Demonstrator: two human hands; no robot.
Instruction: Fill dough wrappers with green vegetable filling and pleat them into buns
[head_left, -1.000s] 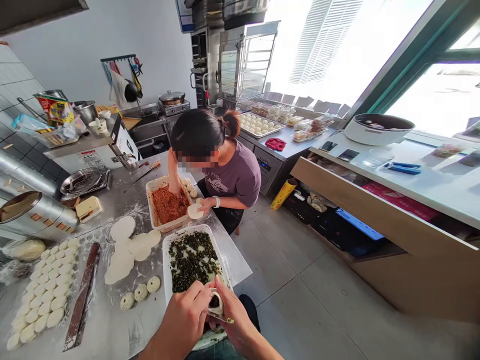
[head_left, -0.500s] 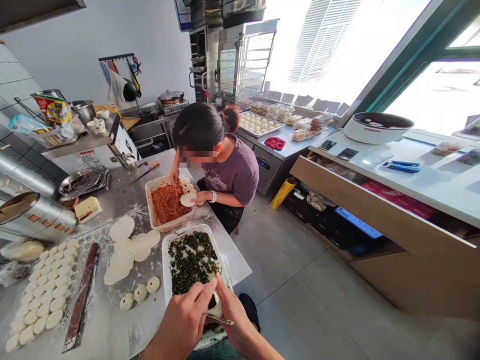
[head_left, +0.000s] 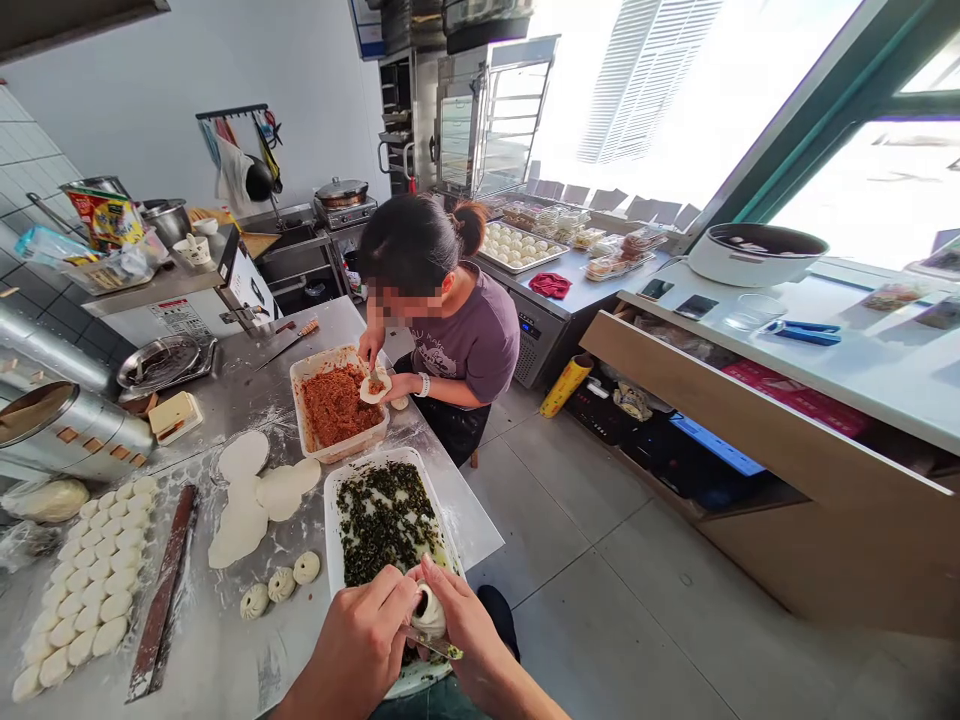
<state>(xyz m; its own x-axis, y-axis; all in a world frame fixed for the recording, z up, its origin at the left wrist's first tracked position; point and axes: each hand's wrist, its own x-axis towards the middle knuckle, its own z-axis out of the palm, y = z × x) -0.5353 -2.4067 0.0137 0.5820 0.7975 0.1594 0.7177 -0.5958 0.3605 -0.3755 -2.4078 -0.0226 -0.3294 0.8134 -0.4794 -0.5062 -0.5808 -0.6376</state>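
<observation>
Close to me, both hands are closed around a filled bun [head_left: 430, 610] with pleated pale dough and a dark opening at its top. My left hand [head_left: 364, 632] pinches the dough edge from the left. Against the other side, my right hand [head_left: 471, 625] cups the bun, its thumb and fingers near the opening. A thin flat strip smeared with green [head_left: 448, 649] juts out under the bun; I cannot tell which hand carries it. Below my hands sits a white tub [head_left: 331, 520] of chopped green filling [head_left: 386, 520]. Several finished buns [head_left: 281, 585] lie to the left.
A co-worker [head_left: 469, 330] across the table fills a wrapper [head_left: 373, 388] beside a tub of reddish filling [head_left: 334, 405]. Leftward are flat dough rounds [head_left: 238, 525], a brown rolling stick [head_left: 166, 590] and rows of dough pieces [head_left: 90, 580]. The table corner [head_left: 501, 545] juts out rightward.
My fingers have shifted along the bun, and its dark opening and pleats now show more. The co-worker has put reddish filling on the wrapper and leans slightly rightward.
</observation>
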